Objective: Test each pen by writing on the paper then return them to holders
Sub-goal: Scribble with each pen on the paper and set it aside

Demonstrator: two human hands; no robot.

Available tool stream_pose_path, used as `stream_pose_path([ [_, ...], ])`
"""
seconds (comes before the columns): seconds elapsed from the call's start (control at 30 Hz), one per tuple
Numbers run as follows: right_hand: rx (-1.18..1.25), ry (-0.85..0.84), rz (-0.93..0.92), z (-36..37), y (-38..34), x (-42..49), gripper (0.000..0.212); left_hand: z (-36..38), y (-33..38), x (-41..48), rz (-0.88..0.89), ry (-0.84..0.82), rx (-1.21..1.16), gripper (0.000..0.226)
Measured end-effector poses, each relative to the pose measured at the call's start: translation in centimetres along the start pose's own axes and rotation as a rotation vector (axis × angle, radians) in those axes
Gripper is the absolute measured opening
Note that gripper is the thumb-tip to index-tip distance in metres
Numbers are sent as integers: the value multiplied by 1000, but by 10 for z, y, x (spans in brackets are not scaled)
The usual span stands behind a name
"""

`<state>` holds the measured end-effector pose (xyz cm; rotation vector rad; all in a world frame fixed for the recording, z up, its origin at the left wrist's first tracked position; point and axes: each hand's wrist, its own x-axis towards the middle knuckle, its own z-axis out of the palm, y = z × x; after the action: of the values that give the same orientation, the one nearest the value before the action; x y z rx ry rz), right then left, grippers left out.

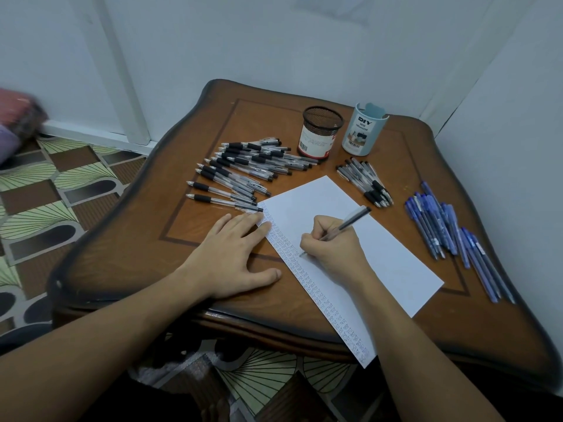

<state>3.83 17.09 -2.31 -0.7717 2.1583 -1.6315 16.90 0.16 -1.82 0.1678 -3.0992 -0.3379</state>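
Right hand [332, 249] grips one pen [348, 223], tip on the single paper [380, 263]; left hand [231, 254] lies flat, fingertips on its edge; mesh cup [320, 134] and DIY cup [362, 132] (the two holders) stand behind three loose pen piles [243, 170].

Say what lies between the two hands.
Head view: the marked left edge of the paper, a column of small test scribbles, runs between the left hand and the right hand gripping a pen.

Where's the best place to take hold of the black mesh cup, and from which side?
I'd pinch the rim of the mesh cup from above: it stands upright, open-topped, with black pens by its left base and the blue organiser close on its right.
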Motion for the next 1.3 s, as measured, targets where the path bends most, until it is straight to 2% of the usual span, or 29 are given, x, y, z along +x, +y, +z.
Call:
stream_pose_path([
  [0.73, -12, -19, 3, -1, -4, -2, 41, -2, 1, 0, -2, -10, 8, 105],
  [0.93, 11, 26, 29, -3, -5, -1, 50, -2, 1, 1, -1, -18, 15, 106],
  [1.3, 1, 22, 44, -4, -5, 0, 48, -1, 0, 0, 2, -5, 9, 104],
])
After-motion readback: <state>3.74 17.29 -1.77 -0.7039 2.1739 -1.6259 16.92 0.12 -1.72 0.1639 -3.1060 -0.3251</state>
